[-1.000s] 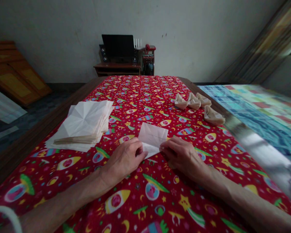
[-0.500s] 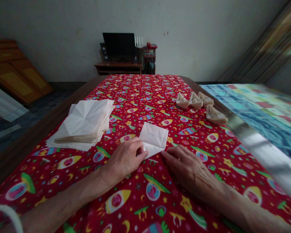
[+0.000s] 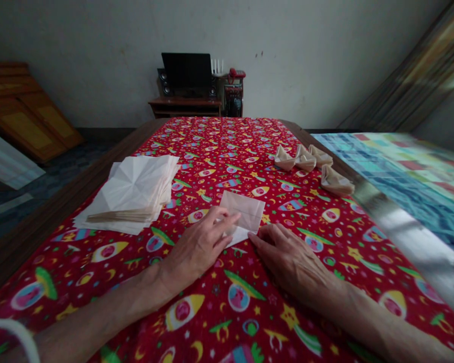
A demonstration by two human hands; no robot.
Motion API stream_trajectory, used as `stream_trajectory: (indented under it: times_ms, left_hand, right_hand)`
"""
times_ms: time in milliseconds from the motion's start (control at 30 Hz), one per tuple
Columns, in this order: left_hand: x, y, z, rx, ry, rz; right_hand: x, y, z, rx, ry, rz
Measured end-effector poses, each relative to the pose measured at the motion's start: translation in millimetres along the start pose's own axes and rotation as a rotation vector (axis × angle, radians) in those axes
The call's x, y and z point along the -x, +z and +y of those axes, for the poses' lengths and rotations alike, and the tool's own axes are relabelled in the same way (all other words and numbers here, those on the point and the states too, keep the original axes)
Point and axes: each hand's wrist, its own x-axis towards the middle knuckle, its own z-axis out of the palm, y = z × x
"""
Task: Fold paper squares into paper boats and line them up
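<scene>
1. Two hands work best here, I think: my left hand [image 3: 200,242] should hold the folded paper [image 3: 248,209] flat while my right hand [image 3: 287,252] lines up the corner.
2. My left hand has its fingers a bit spread over one side. My right fingertips touch the near corner; I cannot tell if they pinch it.
3. I should match the edges first, then press softly and slide along the fold, because thin paper could slip or rip.
4. The folded paper is right of the paper pile [image 3: 132,181], on the red cloth [image 3: 227,312]. It is pale, with crease lines and a brighter bit near me.
5. Four puffy paper shapes [image 3: 305,160] sit farther right of the pile.
</scene>
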Motion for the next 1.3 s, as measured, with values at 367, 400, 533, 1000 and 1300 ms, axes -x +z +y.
stream_trajectory:
  times_ms: [367,400,533,1000,1300]
  left_hand:
    - [5.2,-4.6,-1.0,-0.145,0.280,-0.222]
    - [6.2,-6.4,1.1,-0.159,0.282,-0.248]
    - [10.6,-13.2,10.5,-0.193,0.245,-0.305]
    - [20.9,-15.8,4.2,-0.182,0.182,-0.358]
    - [20.9,-19.3,-2.4,-0.192,0.238,-0.295]
  right_hand:
    - [-0.7,0.8,0.6,-0.030,0.024,-0.014]
    - [-0.7,0.9,0.6,-0.029,0.030,-0.015]
    - [-1.1,0.8,1.1,-0.027,0.043,-0.017]
    - [-0.4,-0.9,-3.3,0.053,0.051,-0.014]
    - [-5.4,-1.3,-1.9,0.087,0.067,0.047]
